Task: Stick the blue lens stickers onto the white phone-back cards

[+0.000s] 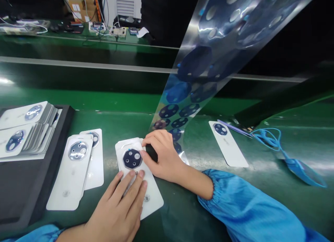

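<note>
A white phone back cover (153, 195) with a dark octagonal camera patch (132, 158) lies tilted on the green bench, other pale panel edges showing at its top. My left hand (121, 203) rests flat on its middle, fingers stretched out. At its upper right edge, my right hand (163, 156) is curled, thumb and forefinger touching the cover beside the patch. A black rounded object (151, 152) shows inside the curled right fingers; its kind is unclear. Behind that hand hangs a clear film strip (180, 92) bearing dark camera-patch stickers.
Left of my hands lie two overlapping stacks of covers (70, 179). A dark tray (33, 200) holds several more in piles. To the right are a single cover (229, 148), purple tweezers (233, 127) and a blue coiled cord (268, 139) with a strap. Electronics (118, 31) stand beyond the bench's rail.
</note>
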A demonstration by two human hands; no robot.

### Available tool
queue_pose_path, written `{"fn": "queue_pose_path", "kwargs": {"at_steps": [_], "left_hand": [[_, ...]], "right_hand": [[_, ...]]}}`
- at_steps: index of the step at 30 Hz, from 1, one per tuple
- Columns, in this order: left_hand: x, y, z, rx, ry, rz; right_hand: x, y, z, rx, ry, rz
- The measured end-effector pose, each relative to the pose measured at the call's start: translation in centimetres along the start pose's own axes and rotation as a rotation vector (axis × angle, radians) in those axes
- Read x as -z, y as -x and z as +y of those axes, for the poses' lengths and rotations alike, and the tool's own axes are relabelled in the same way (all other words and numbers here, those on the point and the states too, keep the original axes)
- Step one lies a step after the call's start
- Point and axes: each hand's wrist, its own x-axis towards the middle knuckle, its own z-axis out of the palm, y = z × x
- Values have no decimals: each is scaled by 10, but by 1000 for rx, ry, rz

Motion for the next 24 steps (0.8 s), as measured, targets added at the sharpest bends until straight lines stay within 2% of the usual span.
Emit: {"fn": "queue_pose_path", "kwargs": {"at_steps": [9, 17, 24], "left_hand": [[3, 0, 1, 0, -23, -11], [2, 0, 0, -19, -26, -22], [1, 1, 1, -25, -50, -39]], "right_hand": [[1, -1, 0, -19, -26, -18], [1, -5, 0, -95, -103, -53], [-1, -5, 3, -47, -62, -23]]}}
